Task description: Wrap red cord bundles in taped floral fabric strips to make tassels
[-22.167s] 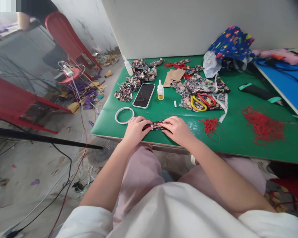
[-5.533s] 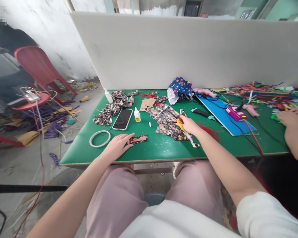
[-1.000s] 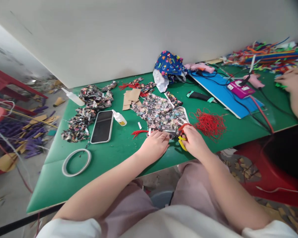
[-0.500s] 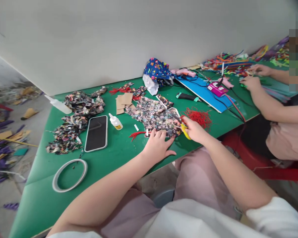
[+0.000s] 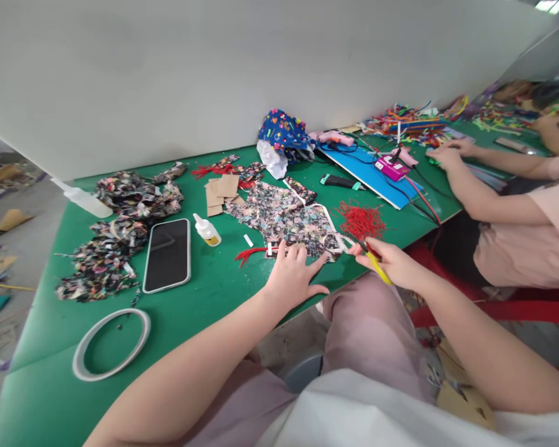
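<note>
My left hand (image 5: 292, 276) lies spread on the near edge of a patterned floral cloth (image 5: 284, 214), beside a red tassel (image 5: 251, 253) with a small white tag. My right hand (image 5: 391, 264) is closed around yellow-handled scissors (image 5: 377, 268) at the cloth's right corner, where white trim (image 5: 338, 242) touches its fingers. Just beyond that hand is a pile of red strings (image 5: 361, 218). Left of the cloth stand brown card pieces (image 5: 222, 192) and a small glue bottle (image 5: 207, 230).
A phone (image 5: 168, 256), a tape roll (image 5: 112, 344), crumpled patterned fabric (image 5: 116, 242) and a white bottle (image 5: 86, 202) lie left. A cutter (image 5: 342, 182), blue board (image 5: 368, 174) and pink power adapter (image 5: 394, 167) are at the back. Another person's hands (image 5: 449, 152) work at right.
My right hand has moved right and toward me with the scissors, away from the cloth's middle. My left hand stays on the cloth. The camera view has shifted to the right.
</note>
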A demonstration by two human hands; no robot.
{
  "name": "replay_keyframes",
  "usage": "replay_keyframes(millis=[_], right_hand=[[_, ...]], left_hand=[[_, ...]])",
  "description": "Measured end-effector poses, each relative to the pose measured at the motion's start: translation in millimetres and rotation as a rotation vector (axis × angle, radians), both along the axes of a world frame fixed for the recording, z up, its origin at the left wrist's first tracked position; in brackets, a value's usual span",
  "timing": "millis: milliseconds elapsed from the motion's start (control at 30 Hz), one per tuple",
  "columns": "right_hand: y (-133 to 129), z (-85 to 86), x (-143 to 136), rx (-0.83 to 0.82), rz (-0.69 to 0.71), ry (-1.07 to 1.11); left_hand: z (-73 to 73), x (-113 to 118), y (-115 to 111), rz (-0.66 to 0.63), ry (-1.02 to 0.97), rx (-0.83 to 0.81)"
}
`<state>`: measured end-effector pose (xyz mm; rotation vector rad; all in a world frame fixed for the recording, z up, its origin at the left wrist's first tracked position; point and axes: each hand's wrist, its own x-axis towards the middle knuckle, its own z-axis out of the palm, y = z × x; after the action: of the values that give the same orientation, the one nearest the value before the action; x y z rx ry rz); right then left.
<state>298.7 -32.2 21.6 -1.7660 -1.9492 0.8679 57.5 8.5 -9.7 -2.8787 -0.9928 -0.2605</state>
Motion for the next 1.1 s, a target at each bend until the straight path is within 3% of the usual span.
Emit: replay_keyframes(millis=[133, 233, 300, 500, 600, 700, 800, 867, 967, 1100], right_hand=[[43.0, -7.0, -20.5, 0.193, 0.068, -0.148], [67.3, -16.6, -30.7, 0.206, 0.148, -0.215], [68.9, -18.7, -31.1, 0.194, 0.162, -0.218], [19.5, -2.7, -6.9, 0.116, 0.2, -0.196], [-9.7, 4.2, 5.3, -0.049, 0.205, -0.148], [-31.7, 6.6, 10.8, -0.077, 0.034, -0.084], [-46.7, 6.8, 11.2, -0.195, -0.221, 0.181], [-54.2, 6.2, 9.5, -0.33, -0.28, 0.312], [-64.6, 4.1, 1.0, -0.533, -0.249, 0.476], [-77.2, 0.7, -23.8, -0.759, -0.165, 0.813]], left_hand=[[-1.7, -1.0, 0.1, -0.008, -0.003, 0.01], [-1.8, -2.0, 0.8, -0.012, -0.014, 0.006], [-1.7, -2.2, 1.5, -0.014, -0.023, -0.002], [-2.2, -1.0, 5.0, -0.005, -0.078, -0.028], [-2.5, -0.2, 4.6, 0.0, -0.072, -0.036], [-3.6, 0.9, 0.7, 0.008, -0.047, -0.021], [-4.5, 2.2, -5.0, 0.033, -0.033, 0.018], [-3.9, 3.1, -8.6, 0.052, -0.043, 0.043], [-1.7, 4.0, -12.8, 0.058, -0.074, 0.075], [0.3, 2.3, -13.6, -0.035, -0.11, 0.072]])
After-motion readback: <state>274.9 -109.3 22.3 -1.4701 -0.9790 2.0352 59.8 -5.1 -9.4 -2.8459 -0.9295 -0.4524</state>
